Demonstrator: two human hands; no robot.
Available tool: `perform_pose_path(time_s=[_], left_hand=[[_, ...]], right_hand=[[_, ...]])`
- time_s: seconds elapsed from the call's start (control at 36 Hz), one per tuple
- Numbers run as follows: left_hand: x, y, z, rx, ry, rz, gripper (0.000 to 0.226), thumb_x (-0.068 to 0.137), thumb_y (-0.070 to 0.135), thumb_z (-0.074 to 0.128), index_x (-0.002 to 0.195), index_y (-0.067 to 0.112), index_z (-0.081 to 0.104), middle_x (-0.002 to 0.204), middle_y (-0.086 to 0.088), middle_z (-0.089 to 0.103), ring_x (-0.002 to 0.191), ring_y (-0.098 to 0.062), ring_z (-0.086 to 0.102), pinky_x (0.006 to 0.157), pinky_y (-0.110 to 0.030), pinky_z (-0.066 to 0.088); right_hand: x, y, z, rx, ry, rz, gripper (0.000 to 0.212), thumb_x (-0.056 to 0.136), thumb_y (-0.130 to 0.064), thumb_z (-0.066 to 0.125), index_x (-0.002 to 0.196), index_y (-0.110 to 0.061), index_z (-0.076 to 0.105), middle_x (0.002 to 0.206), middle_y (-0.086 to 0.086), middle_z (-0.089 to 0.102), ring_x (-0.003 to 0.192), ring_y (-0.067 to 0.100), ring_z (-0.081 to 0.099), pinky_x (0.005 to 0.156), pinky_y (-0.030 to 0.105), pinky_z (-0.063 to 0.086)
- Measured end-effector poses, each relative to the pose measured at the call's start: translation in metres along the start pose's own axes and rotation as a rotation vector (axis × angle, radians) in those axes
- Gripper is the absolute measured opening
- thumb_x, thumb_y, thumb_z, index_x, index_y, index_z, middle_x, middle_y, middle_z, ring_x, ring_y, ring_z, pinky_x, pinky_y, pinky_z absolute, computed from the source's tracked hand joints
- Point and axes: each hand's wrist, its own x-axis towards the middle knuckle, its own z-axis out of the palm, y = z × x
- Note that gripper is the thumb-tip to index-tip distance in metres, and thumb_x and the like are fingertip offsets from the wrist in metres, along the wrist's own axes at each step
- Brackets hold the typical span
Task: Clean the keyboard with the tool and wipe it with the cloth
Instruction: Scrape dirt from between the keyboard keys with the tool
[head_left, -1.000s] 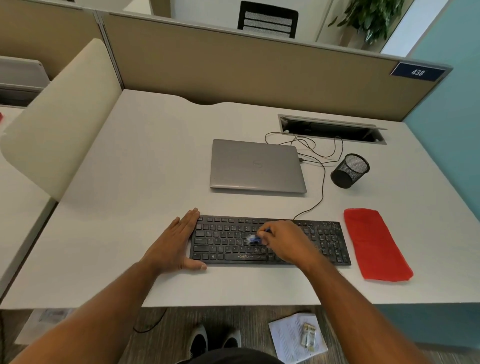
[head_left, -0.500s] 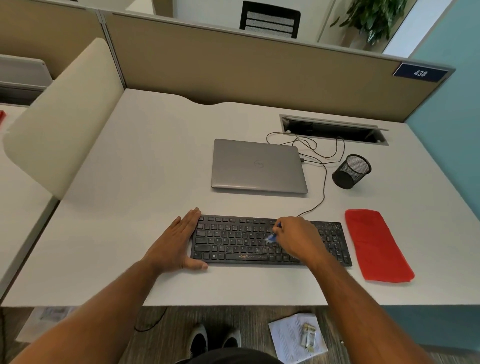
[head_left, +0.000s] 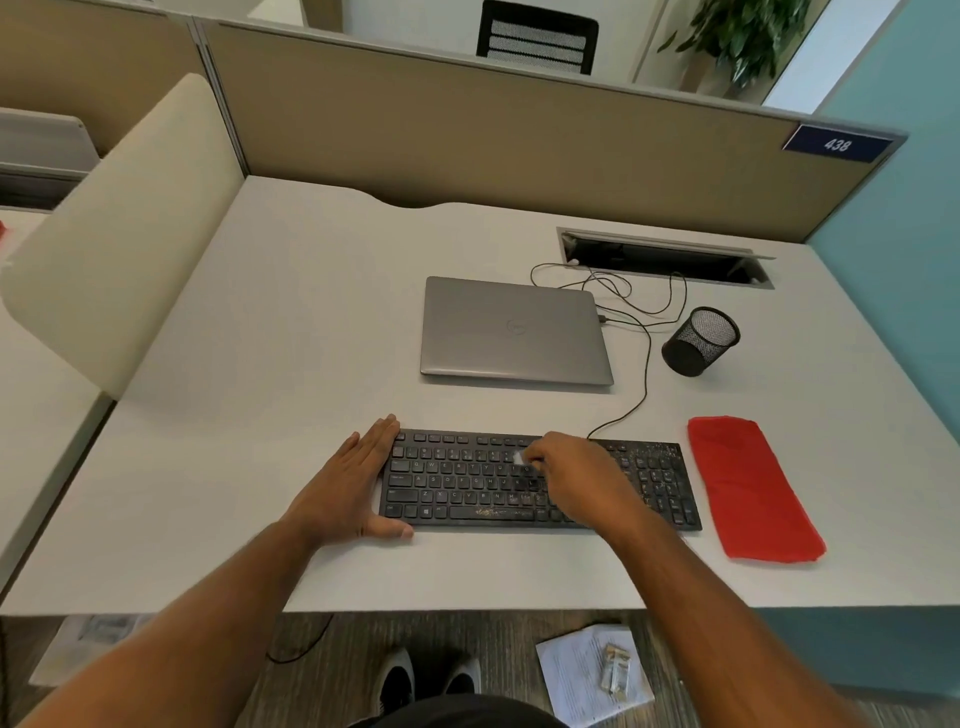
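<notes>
A black keyboard (head_left: 457, 480) lies near the front edge of the white desk (head_left: 291, 332), with crumbs on its space bar and number pad. My left hand (head_left: 348, 483) lies flat against the keyboard's left end, fingers apart. My right hand (head_left: 576, 478) is over the middle keys, pinched on a small pale cleaning tool (head_left: 518, 457) whose tip touches the upper key rows. Most of the tool is hidden by my fingers. A folded red cloth (head_left: 748, 488) lies on the desk just right of the keyboard.
A closed grey laptop (head_left: 511, 332) sits behind the keyboard. A black mesh cup (head_left: 701, 340) and loose cables (head_left: 623, 296) are at the back right, near a cable hatch (head_left: 665, 257). Partition walls (head_left: 467, 124) close the back. Papers (head_left: 587, 670) lie on the floor.
My right hand with the tool swept right along the keys, then came back left and up toward the upper rows. My left hand stayed at the keyboard's left end.
</notes>
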Motion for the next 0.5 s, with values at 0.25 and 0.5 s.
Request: perform_pose_path(time_s=[0.25,0.5], left_hand=[[-0.0004,0.0003,-0.0005,-0.003,0.005,0.003,0.145,0.064,0.099,0.059,0.162,0.027,-0.02,0.17,0.01,-0.018,0.155,0.0,-0.018,0.124,-0.022,-0.015],[-0.0008,0.0009,-0.0005,-0.009,0.003,0.002,0.145,0.064,0.099,0.06,0.161,0.028,-0.021,0.168,0.013,-0.02,0.155,-0.001,-0.018,0.124,-0.022,-0.014]], right_hand=[[0.0028,0.002,-0.0069,0.069,-0.049,-0.002,0.025,0.104,-0.014,0.053,0.119,-0.024,0.071,0.115,-0.002,0.071,0.084,0.009,0.059,0.066,0.022,0.04],[0.0014,-0.0041,-0.007,0.207,-0.092,0.024,0.022,0.105,-0.024,0.052,0.115,-0.025,0.072,0.103,-0.01,0.066,0.084,0.005,0.059,0.071,0.025,0.044]])
